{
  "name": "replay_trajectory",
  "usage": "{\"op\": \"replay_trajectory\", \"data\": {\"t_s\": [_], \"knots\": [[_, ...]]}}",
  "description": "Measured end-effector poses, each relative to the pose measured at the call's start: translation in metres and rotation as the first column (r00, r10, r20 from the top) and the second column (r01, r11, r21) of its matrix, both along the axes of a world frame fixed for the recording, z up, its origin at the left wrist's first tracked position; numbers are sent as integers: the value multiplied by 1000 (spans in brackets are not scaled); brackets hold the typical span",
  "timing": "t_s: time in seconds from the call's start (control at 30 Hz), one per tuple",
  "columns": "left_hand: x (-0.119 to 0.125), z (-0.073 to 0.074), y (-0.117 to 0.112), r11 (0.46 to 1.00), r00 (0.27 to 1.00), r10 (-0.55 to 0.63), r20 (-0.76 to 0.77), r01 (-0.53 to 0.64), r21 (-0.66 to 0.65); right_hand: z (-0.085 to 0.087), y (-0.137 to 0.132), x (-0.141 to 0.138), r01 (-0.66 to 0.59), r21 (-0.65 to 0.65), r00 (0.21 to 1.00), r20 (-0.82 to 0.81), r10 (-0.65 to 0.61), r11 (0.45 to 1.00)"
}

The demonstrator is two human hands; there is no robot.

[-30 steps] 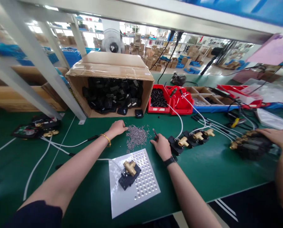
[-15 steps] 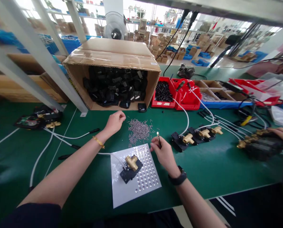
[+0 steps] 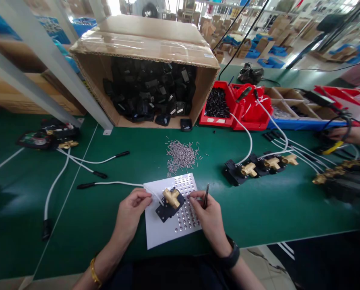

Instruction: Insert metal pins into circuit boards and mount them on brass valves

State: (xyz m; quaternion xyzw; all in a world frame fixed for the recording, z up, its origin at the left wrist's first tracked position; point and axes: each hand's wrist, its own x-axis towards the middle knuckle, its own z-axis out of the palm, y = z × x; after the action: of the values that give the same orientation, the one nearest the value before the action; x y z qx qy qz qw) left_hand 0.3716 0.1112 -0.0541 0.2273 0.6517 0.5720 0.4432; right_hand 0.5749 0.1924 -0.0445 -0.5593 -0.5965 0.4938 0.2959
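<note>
A black housing (image 3: pixel 163 212) with a brass T-shaped fitting (image 3: pixel 172 197) and a white cable rests on a white sheet (image 3: pixel 154 237) bearing rows of small shiny round pieces. My left hand (image 3: pixel 131 211) is at the sheet's left edge, thumb and fingertips pinched; whatever is between them is too small to make out. On the sheet's right side is my right hand (image 3: pixel 209 215), its fingers closed round slim dark tweezers (image 3: pixel 206 196) that point upward. Its thumb and forefinger come together beside the round pieces. Beyond the sheet lies a pile of small metal screws (image 3: pixel 181 156).
A cardboard box (image 3: pixel 146 44) of black housings stands behind the screws. Red bins (image 3: pixel 218 123) and a divided tray are to its right. More brass-fitted units (image 3: pixel 249 170) lie right, near a co-worker's hands (image 3: pixel 353 135). Cabled parts (image 3: pixel 47 139) and a metal post are left.
My left hand has come back from beside the screw pile to the sheet's left edge. The right hand has shifted slightly lower, still with the tweezers. The camera view has tilted down.
</note>
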Motion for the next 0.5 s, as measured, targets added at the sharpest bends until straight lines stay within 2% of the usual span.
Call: {"op": "replay_trajectory", "data": {"t_s": [0.13, 0.27, 0.4, 0.5], "knots": [[8, 4, 12, 992, 994, -105, 26, 107, -71, 2, -5, -6, -30, 42, 998, 50, 27, 999], [11, 7, 10, 983, 986, -162, -48, 156, -100, 6, -7, -7, -67, 134, 992, 112, 52, 989], [13, 2, 7, 974, 959, -211, -187, 191, -119, 9, -4, -3, -86, 162, 987, 150, 62, 983], [13, -2, 5, 971, 909, -238, -343, 227, -71, 9, -4, -4, -133, 211, 977, 195, 92, 968]]}}
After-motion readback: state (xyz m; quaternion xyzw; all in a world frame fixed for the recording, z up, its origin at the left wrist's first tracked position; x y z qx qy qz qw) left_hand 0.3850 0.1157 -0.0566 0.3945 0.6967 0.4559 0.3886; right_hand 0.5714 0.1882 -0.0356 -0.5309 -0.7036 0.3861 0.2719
